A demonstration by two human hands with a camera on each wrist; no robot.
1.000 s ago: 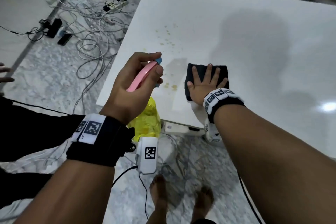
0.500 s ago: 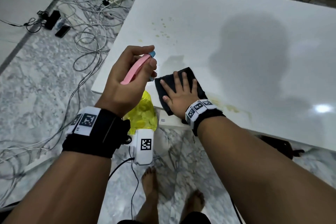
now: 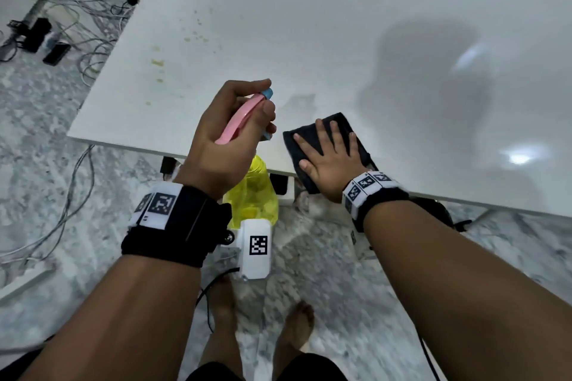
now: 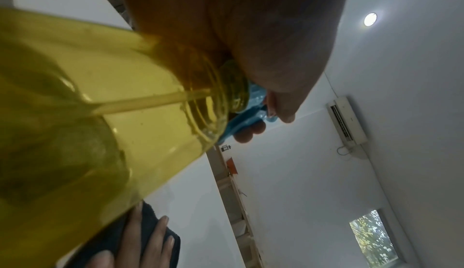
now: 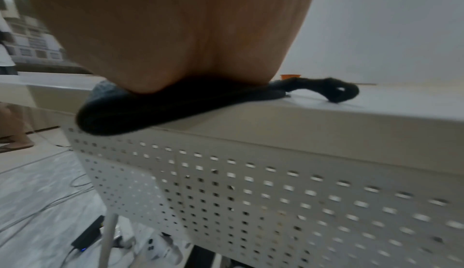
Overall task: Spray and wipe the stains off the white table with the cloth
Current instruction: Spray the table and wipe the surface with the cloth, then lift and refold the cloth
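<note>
The white table (image 3: 340, 40) carries yellow-brown stains (image 3: 158, 62) near its left end. My left hand (image 3: 229, 139) grips a spray bottle by its pink trigger head (image 3: 240, 116). Its yellow body (image 3: 250, 195) hangs just off the near edge. The left wrist view shows the yellow bottle (image 4: 100, 113) and its blue nozzle (image 4: 241, 121). My right hand (image 3: 331, 158) presses flat on a dark cloth (image 3: 290, 145) at the near edge. From the right wrist, the cloth (image 5: 175, 109) overhangs the table edge (image 5: 326, 129) under my palm.
Tangled cables and power strips (image 3: 77, 25) cover the marble floor left of the table. A perforated white panel (image 5: 276, 193) hangs under the tabletop. A black object (image 3: 433, 210) lies under the table at right. My bare feet (image 3: 297, 328) stand close to the edge.
My right hand has slid the cloth along the table's near edge, first left, then back right, and the cloth now lies at an angle. My left hand still holds the bottle raised.
</note>
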